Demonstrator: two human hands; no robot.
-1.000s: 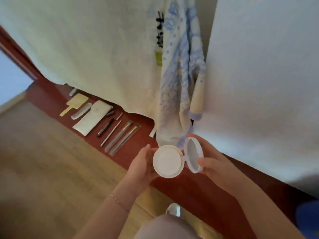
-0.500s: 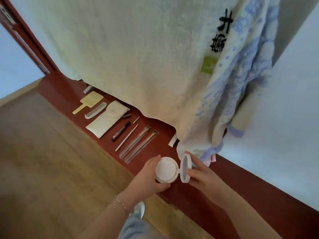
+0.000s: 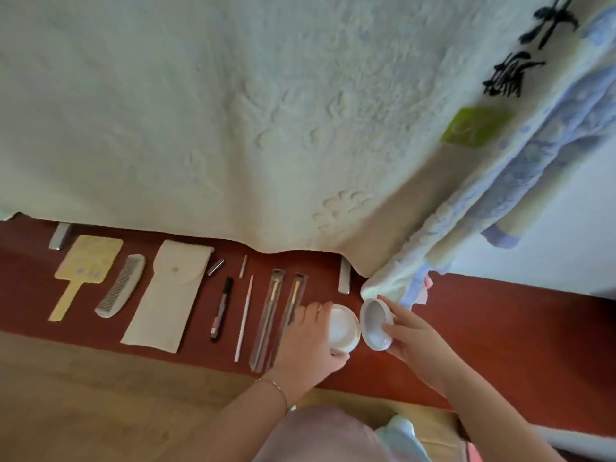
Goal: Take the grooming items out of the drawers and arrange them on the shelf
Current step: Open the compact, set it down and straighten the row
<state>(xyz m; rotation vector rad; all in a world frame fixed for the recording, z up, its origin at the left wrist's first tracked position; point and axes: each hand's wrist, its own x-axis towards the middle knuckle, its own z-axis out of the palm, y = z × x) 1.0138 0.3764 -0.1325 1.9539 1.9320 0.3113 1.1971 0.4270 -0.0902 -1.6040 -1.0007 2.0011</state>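
Your left hand (image 3: 308, 338) curls its fingers around the base of the round white compact (image 3: 343, 329), which sits at the right end of the row on the red-brown shelf (image 3: 500, 328), close to the front edge. Your right hand (image 3: 408, 335) pinches the hinged lid (image 3: 376, 325), which stands open and upright beside the base.

The risk, as I judge it, lies in that hinge: the plastic looks smooth and light, so letting go with the lid up could tip the compact backward or slide it toward the front edge. Your left knuckles sit just beside the two clear brush sleeves (image 3: 280, 315), so a careless pull-out may knock those slim, slippery tubes out of line. The hanging towel (image 3: 233, 111) has a soft, embossed corner drooping near the lid, and it could snag there.

Further left lie a thin white stick (image 3: 244, 318), a dark pen-shaped liner (image 3: 221, 308), a flat cloth pouch (image 3: 170, 291), a toothed grey comb (image 3: 121, 285) and a pale yellow paddle mirror (image 3: 83, 268).
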